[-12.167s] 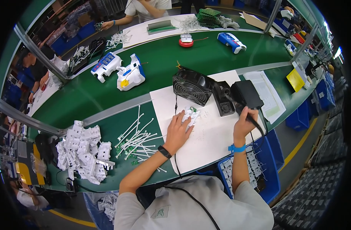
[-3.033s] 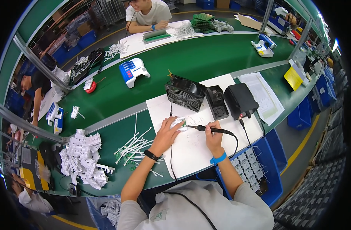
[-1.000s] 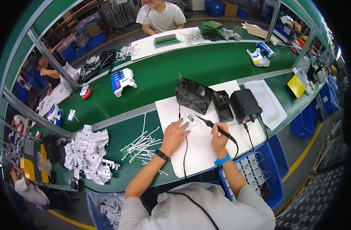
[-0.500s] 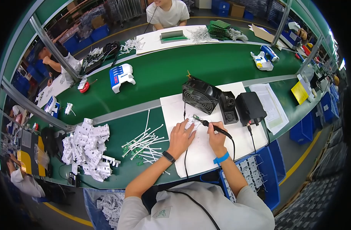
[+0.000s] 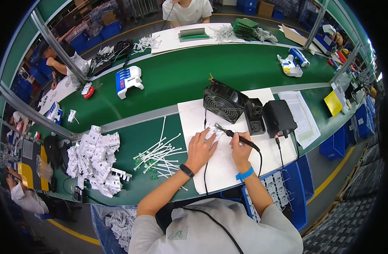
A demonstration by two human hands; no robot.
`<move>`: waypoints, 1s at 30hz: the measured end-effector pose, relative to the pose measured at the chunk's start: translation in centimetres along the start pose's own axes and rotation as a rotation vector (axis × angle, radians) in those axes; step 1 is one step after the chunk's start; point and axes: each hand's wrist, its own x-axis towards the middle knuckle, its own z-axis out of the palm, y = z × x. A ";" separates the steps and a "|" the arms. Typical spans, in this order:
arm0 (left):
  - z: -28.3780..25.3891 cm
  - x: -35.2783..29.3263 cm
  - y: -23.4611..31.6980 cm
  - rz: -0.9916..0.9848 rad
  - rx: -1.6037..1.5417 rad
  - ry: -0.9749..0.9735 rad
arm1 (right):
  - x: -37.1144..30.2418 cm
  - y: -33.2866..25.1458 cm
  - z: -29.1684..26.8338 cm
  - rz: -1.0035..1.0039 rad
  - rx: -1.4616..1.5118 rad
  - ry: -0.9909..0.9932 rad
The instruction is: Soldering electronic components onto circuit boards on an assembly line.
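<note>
My left hand [image 5: 199, 149] rests on the white work sheet, its fingertips pressing on a small white plastic part [image 5: 214, 133] and steadying it. A small green circuit board [image 5: 219, 126] lies at the part's far edge. With my right hand [image 5: 241, 152] I grip a black soldering iron [image 5: 247, 142] like a pen. Its tip points left and touches or nearly touches the board; the exact contact is too small to make out. Just beyond the hands stands a black fan [image 5: 223, 103], with a black iron stand [image 5: 255, 116] to its right.
A black power unit [image 5: 279, 118] sits right of the stand, beside paper sheets [image 5: 302, 120]. To the left lie white cables with green boards [image 5: 160, 156] and a heap of white plastic parts [image 5: 96, 158]. A green belt [image 5: 172, 80] carries a blue-and-white housing [image 5: 129, 82]. Blue bin [image 5: 302, 186] below right.
The blue-and-white housing and a small white part on the belt have shifted left. My view has tilted slightly. Both hands keep nearly the same place at the white part.
</note>
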 end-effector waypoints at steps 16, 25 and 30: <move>-0.1 0.1 0.0 -0.017 -0.018 -0.006 | -0.3 0.3 -0.6 -0.111 0.065 0.117; -0.1 0.1 0.0 -0.019 -0.002 -0.011 | 0.2 1.4 -0.9 -0.077 0.085 0.129; 0.0 0.2 0.0 -0.020 -0.020 -0.002 | 0.0 1.9 -1.2 -0.078 0.004 0.119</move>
